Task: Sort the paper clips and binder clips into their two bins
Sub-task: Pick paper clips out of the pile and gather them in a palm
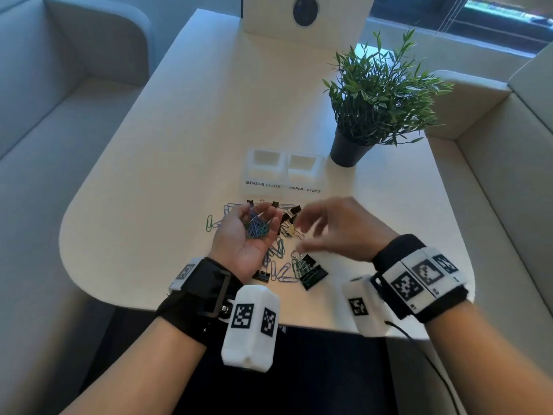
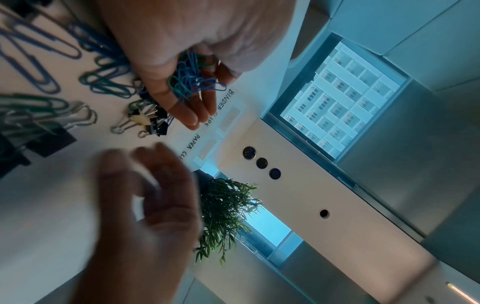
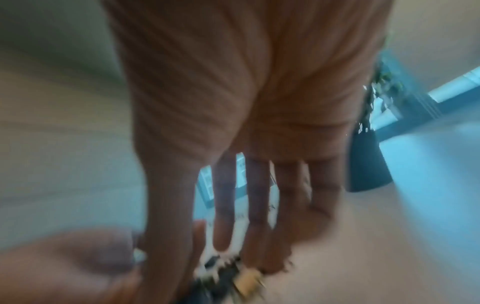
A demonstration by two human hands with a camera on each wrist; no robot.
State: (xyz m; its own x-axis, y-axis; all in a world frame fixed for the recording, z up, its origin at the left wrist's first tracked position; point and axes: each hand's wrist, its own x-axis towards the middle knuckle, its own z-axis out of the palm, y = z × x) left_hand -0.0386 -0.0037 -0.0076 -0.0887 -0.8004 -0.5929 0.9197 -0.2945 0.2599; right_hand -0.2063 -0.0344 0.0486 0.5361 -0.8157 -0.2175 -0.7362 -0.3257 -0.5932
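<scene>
My left hand (image 1: 253, 218) lies palm up above the table and cups a bunch of blue and green paper clips (image 1: 257, 230), fingers lightly curled; the left wrist view shows the same bunch (image 2: 189, 82) under the thumb. My right hand (image 1: 305, 235) hovers blurred, fingers spread and holding nothing, over a cluster of small black binder clips (image 1: 288, 223). More paper clips (image 1: 281, 271) and larger binder clips (image 1: 311, 272) lie loose near the front edge. Two white bins stand behind: the one labelled BINDER CLIPS (image 1: 264, 163) on the left, the one labelled PAPER CLIPS (image 1: 305, 166) on the right.
A potted plant (image 1: 380, 97) in a dark pot (image 1: 348, 151) stands right of the bins. A white box with a round lens (image 1: 305, 13) sits at the table's far end. Grey sofas flank the table (image 1: 149, 190) on both sides.
</scene>
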